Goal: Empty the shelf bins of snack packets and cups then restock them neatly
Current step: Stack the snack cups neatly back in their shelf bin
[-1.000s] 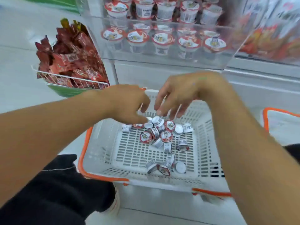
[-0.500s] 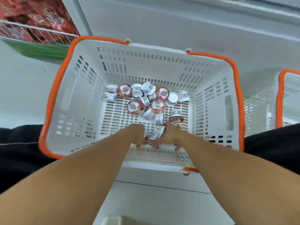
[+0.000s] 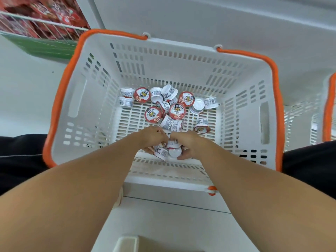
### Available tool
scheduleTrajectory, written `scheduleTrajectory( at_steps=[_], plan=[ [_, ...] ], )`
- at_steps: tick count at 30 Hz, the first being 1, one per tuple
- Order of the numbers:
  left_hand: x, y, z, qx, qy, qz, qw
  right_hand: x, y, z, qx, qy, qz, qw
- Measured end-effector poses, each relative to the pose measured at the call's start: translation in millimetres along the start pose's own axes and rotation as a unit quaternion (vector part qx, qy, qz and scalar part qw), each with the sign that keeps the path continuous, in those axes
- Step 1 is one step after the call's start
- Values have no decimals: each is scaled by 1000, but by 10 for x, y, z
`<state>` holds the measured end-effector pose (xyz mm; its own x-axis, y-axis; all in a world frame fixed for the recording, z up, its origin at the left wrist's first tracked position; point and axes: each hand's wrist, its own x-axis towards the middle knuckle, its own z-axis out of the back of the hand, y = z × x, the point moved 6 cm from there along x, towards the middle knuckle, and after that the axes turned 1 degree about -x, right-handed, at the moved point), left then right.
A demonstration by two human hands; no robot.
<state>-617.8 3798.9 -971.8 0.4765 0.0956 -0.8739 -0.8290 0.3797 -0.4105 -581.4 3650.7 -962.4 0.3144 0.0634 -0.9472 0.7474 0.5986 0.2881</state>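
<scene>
**Both hands deep in basket of snack cups**

Two bare forearms reach forward and down from the bottom of the head view, converging near the front wall of a white slotted plastic basket with orange handles (image 3: 87,99). The left hand (image 3: 151,138) and right hand (image 3: 186,143) meet knuckle to knuckle, fingers curled downward around a small cluster of white plastic snack cups with red-rimmed tiger-print lids (image 3: 168,150) gathered between them; the left hand grips cups from the left side, the right hand cups a white upturned one from the right, its thumb under the cluster. More of the same cups lie jumbled on the basket floor beyond the hands (image 3: 164,108), some lid-up, some on their sides or overturned. At upper left, a white wire shelf bin (image 3: 41,24) holds red snack packets (image 3: 54,11). A second orange-handled white basket (image 3: 329,110) shows at the right edge. Dark trouser legs flank the basket on both sides.
</scene>
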Motion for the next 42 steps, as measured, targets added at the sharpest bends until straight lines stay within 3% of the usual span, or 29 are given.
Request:
scheduleTrajectory(
  at_steps=[4,8,12,16,18,20,22,25,27,29,32,35,38,40,42],
  plan=[
    [25,-16,-22,76,-6,-75,994,14,-74,-54,44,46,-37,997],
    [25,-50,49,100,-63,-111,987,-18,-73,-41,63,94,-29,993],
    [-9,-100,131,142,-100,-128,976,-10,-2,-20,69,54,-8,996],
    [-130,-78,379,162,-161,-113,967,11,-9,-172,-166,39,26,985],
    [-194,-49,525,147,-167,-89,971,14,23,-324,-306,16,84,948],
    [-298,-2,666,104,-156,-42,981,-28,125,-445,-432,-38,171,884],
    [-452,-13,804,59,-133,-3,989,-71,236,-442,-469,-46,187,862],
    [-835,-154,1011,18,-81,2,997,-366,412,-163,-276,79,81,955],
    [-1137,-342,1187,1,-49,-20,999,-816,677,-2,-67,224,53,971],
    [-1512,-644,1389,7,-16,-55,998,-1387,1109,170,28,362,128,923],
    [-2310,-1223,1696,-8,3,-141,990,-2538,1757,370,-14,470,307,828],
    [-3154,-1763,1989,-49,-63,-257,963,-3714,2223,533,-59,414,494,762],
    [-3636,-2006,2344,-146,-242,-348,894,-4404,2670,549,-103,222,643,726],
    [-3704,-1967,2555,-226,-340,-359,839,-4453,2983,531,-101,96,673,726],
    [-3638,-1888,2738,-286,-377,-348,809,-4257,3262,502,-95,9,672,734]
  ],
)
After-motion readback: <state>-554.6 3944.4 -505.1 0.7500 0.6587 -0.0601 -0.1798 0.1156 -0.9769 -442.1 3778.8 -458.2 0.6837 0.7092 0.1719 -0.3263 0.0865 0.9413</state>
